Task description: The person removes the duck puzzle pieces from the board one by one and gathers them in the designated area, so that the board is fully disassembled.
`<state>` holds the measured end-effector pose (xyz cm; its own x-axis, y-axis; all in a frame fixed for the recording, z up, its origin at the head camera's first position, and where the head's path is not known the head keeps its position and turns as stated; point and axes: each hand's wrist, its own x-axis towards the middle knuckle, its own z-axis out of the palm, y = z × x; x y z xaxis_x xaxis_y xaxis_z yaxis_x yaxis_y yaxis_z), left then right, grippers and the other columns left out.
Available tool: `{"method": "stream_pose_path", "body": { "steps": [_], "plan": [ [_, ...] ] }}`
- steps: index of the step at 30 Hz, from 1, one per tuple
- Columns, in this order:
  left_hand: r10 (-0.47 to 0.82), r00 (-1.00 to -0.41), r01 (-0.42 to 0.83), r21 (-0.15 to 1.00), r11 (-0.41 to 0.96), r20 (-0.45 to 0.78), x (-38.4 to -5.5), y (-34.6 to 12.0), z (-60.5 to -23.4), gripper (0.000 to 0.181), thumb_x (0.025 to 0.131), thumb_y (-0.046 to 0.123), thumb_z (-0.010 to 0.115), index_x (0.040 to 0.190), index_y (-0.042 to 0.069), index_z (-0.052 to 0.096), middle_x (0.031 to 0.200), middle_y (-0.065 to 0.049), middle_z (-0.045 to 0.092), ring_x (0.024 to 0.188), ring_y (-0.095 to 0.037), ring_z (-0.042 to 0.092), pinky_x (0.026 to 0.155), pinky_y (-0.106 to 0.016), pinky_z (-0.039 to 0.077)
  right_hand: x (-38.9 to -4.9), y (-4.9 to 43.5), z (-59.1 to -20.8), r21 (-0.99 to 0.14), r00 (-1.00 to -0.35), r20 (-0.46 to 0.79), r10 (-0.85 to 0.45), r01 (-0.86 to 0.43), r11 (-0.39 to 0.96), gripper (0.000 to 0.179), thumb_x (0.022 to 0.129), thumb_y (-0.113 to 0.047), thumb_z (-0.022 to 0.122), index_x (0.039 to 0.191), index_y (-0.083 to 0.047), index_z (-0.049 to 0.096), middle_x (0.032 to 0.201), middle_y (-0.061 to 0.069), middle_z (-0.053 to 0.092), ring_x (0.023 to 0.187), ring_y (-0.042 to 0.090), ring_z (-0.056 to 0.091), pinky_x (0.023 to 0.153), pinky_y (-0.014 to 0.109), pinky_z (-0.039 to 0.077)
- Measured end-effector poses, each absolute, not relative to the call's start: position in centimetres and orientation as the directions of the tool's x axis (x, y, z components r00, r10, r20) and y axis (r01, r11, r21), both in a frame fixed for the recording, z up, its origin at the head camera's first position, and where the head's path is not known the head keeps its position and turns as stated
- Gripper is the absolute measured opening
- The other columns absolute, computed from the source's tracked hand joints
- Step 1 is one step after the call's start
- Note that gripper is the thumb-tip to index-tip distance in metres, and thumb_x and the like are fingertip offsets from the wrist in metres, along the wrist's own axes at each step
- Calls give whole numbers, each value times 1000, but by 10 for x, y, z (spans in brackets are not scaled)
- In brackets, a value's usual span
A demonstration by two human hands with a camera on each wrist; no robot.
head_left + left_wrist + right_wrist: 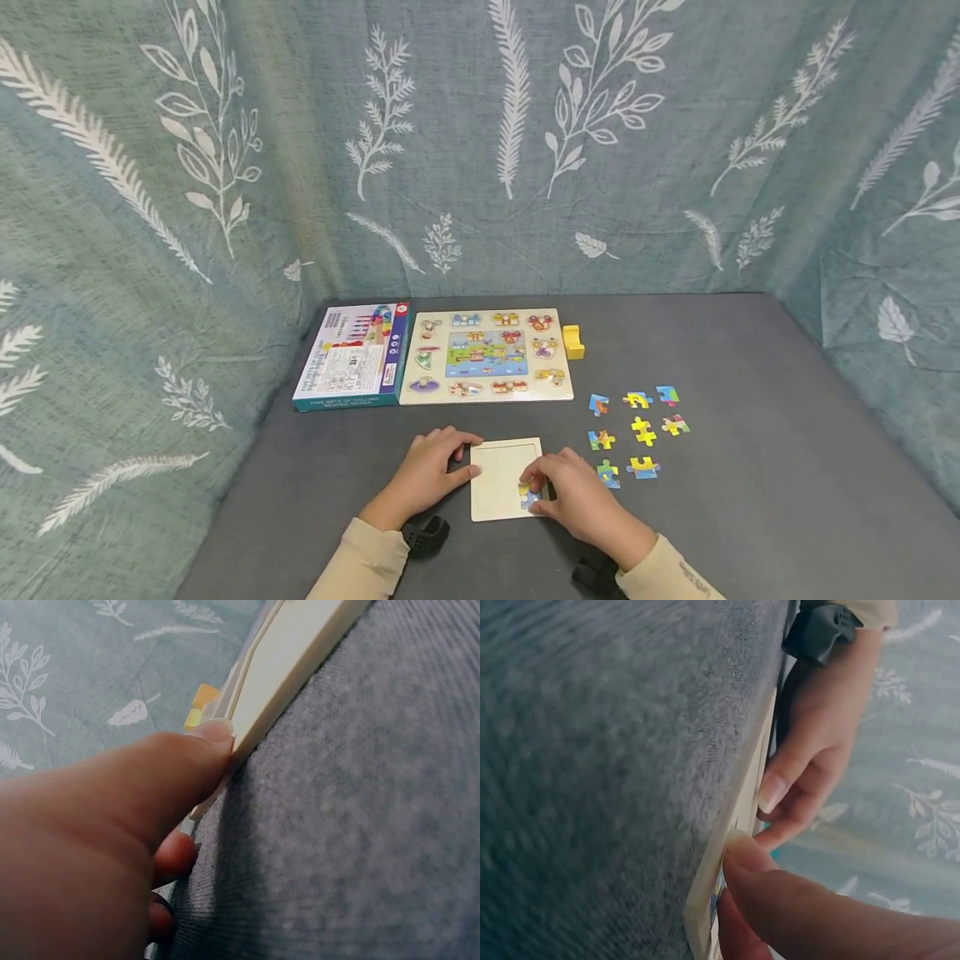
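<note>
A pale wooden puzzle tray with a raised border lies on the table before me. My left hand holds its left side, thumb at the edge and index finger at the far left corner. In the tray's near right corner sits a blue and yellow jigsaw piece. My right hand pinches this piece between thumb and fingers, which partly hide it. In the right wrist view the right thumb is right at the tray's rim. Several loose jigsaw pieces lie to the right.
Behind the tray lies a wooden peg puzzle board with vehicle shapes. A boxed toy set stands left of it, and a yellow block touches its right side. A leaf-patterned curtain encloses the grey table.
</note>
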<state>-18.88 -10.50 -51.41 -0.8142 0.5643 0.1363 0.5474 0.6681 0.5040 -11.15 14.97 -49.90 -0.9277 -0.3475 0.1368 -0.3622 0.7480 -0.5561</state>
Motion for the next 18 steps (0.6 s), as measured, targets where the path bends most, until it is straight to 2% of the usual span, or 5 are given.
{"method": "stream_pose_path", "body": {
  "steps": [5,8,12,15,18],
  "plan": [
    [561,-817,543,503,673,133,-189,-107,-512,34,97,32,78,126,17,72,84,11,43,76,-9,38,77,-41,27,-112,149,-500,-504,-923,129,-363,-376,778,35,80,-22,93,111,-14,80,92,-7,54,82,11,41,73,32,41],
    [562,-817,544,505,670,133,-190,-109,-512,33,97,32,78,126,17,72,84,11,43,76,-9,38,77,-40,27,-113,147,-500,-488,-927,128,-352,-368,791,33,79,-25,94,107,-15,80,95,-4,52,84,13,41,73,33,41],
    [561,-816,546,499,673,137,-191,-110,-514,32,97,32,78,126,18,72,84,12,43,76,-8,38,77,-39,27,-114,144,-500,-565,-936,103,-337,-333,755,32,78,-17,95,101,-15,73,93,-6,53,85,13,44,74,33,45],
    [562,-815,549,494,673,140,-191,-110,-516,32,97,32,78,126,18,72,84,13,44,76,-8,39,76,-39,28,-115,145,-500,-652,-939,78,-335,-302,695,31,82,-9,91,97,-18,65,87,-9,56,80,10,48,70,32,45],
    [565,-812,553,496,669,143,-191,-108,-517,33,97,32,78,126,18,72,84,13,44,76,-8,39,76,-39,28,-113,151,-498,-734,-932,99,-349,-305,607,24,87,-2,85,94,-17,67,85,-9,64,76,4,54,67,28,47]
  ]
}}
